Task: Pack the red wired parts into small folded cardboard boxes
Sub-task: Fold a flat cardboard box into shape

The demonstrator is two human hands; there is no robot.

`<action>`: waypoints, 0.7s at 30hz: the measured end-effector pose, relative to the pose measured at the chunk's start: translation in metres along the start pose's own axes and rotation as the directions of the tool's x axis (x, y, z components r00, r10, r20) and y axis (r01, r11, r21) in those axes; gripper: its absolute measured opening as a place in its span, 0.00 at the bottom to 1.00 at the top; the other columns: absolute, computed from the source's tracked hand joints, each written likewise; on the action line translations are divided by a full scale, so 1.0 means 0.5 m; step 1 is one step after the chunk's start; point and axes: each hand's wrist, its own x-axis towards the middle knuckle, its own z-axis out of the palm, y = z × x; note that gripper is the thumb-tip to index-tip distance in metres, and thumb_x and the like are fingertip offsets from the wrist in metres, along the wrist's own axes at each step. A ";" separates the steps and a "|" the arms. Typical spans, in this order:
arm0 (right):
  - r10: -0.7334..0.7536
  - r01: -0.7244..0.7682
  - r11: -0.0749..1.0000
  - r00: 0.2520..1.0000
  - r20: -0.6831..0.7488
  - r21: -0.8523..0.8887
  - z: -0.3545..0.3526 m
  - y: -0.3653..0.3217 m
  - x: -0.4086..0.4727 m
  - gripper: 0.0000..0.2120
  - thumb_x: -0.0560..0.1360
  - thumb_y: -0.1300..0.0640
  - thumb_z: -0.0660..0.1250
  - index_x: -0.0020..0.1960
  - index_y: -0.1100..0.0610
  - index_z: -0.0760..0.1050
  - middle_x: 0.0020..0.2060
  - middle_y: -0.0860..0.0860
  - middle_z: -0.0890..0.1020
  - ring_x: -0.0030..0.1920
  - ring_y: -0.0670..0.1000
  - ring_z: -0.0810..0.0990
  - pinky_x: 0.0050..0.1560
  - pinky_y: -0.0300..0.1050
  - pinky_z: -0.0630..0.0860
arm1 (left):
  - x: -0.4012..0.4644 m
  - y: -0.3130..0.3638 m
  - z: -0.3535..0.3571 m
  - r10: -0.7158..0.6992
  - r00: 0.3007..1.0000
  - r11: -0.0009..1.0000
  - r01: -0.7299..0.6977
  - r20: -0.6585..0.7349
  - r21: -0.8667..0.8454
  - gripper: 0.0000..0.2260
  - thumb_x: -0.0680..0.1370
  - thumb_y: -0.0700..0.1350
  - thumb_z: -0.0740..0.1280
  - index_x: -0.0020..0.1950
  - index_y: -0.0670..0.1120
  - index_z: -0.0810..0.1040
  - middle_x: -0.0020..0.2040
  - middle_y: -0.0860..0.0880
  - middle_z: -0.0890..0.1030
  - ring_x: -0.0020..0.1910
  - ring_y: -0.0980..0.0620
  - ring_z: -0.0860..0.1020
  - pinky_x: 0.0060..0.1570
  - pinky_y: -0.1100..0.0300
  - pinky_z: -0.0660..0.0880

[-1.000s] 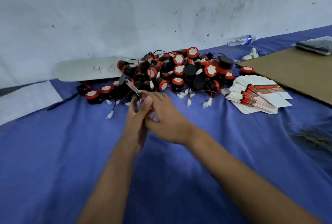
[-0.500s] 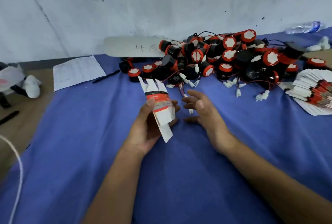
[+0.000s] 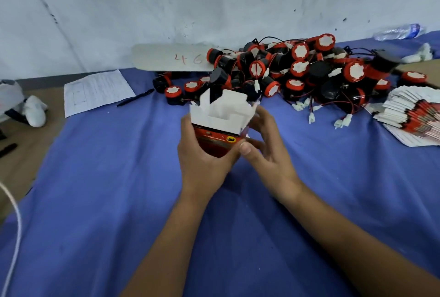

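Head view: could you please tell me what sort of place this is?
Probably a small packing workbench: a pile of red wired parts, a stack of flat cartons and a tally sheet lie on blue cloth.

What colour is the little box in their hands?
Red outside, white flaps, in the head view: box.

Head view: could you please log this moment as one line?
step: opening box | left hand: grips red box, white flaps up | right hand: fingers on box's right side | red wired parts: piled behind
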 end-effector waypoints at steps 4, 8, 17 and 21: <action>0.045 -0.042 0.991 0.999 -0.020 0.128 0.003 -0.007 0.000 0.39 0.74 0.35 0.69 0.75 0.55 0.64 0.68 0.53 0.76 0.70 0.55 0.75 0.66 0.58 0.75 | 0.001 -0.006 0.007 0.210 0.973 0.938 -0.228 0.096 0.261 0.40 0.66 0.60 0.81 0.73 0.55 0.66 0.68 0.60 0.74 0.66 0.53 0.76 0.61 0.48 0.78; 0.175 -0.136 0.923 0.981 -0.079 0.361 -0.003 -0.006 0.006 0.24 0.79 0.49 0.68 0.70 0.60 0.70 0.61 0.59 0.81 0.63 0.60 0.80 0.58 0.52 0.79 | 0.000 -0.009 0.014 0.346 0.924 0.864 -0.382 0.164 0.328 0.43 0.65 0.52 0.79 0.76 0.52 0.63 0.70 0.63 0.69 0.69 0.56 0.71 0.65 0.44 0.73; 0.184 -0.135 0.966 0.958 -0.221 0.218 0.000 -0.007 0.010 0.14 0.79 0.61 0.69 0.64 0.60 0.74 0.54 0.56 0.84 0.54 0.54 0.84 0.50 0.44 0.81 | 0.003 -0.011 0.020 0.447 0.839 0.762 -0.539 0.310 0.358 0.40 0.67 0.50 0.76 0.77 0.57 0.63 0.76 0.47 0.69 0.75 0.49 0.68 0.72 0.45 0.65; 0.112 -0.096 0.993 0.961 -0.251 0.075 -0.002 -0.005 0.009 0.14 0.80 0.60 0.69 0.65 0.59 0.73 0.54 0.53 0.84 0.55 0.53 0.84 0.51 0.47 0.82 | 0.000 -0.006 0.025 0.442 0.838 0.754 -0.540 0.320 0.373 0.28 0.68 0.49 0.75 0.67 0.53 0.74 0.77 0.48 0.68 0.76 0.49 0.67 0.71 0.42 0.66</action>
